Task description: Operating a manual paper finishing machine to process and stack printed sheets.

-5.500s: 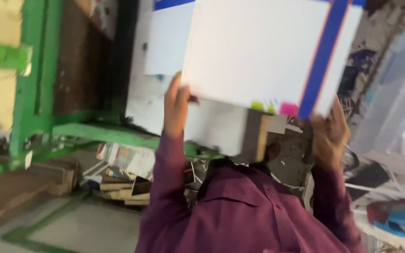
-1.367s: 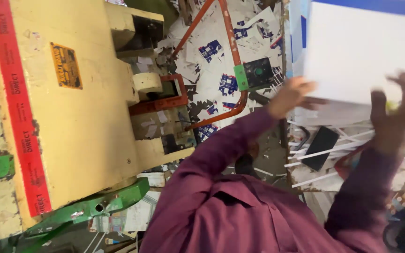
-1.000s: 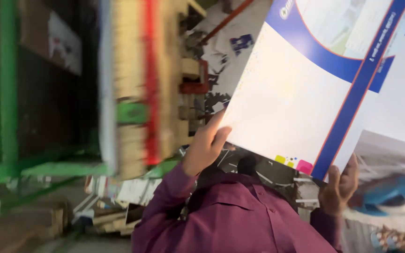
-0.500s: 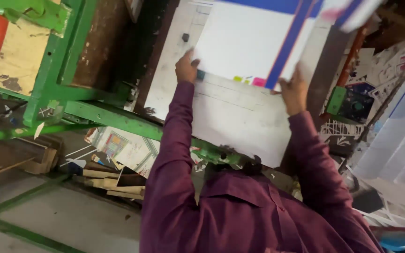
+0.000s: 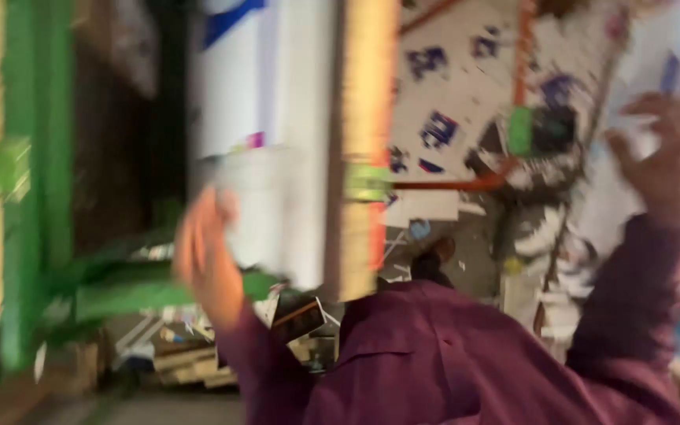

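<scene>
My left hand [image 5: 202, 256], grip spread, hovers left of centre near the white printed sheet [image 5: 257, 134] standing at upper left. My right hand [image 5: 659, 153], upper right, looks open too; blur hides any contact. Square edges before releasing, I'd judge.

The 2 hands are showing at the ends of maroon sleeves, both heavily blurred. The left hand [image 5: 206, 256] is hanging in front of a white printed sheet [image 5: 265, 157], whose top is carrying a blue curved band and whose lower edge is showing small pink and green marks. Contact there is too blurred to tell. The right hand [image 5: 659, 153] is spreading its fingers against pale sheets [image 5: 670, 63] with a blue stripe.
</scene>
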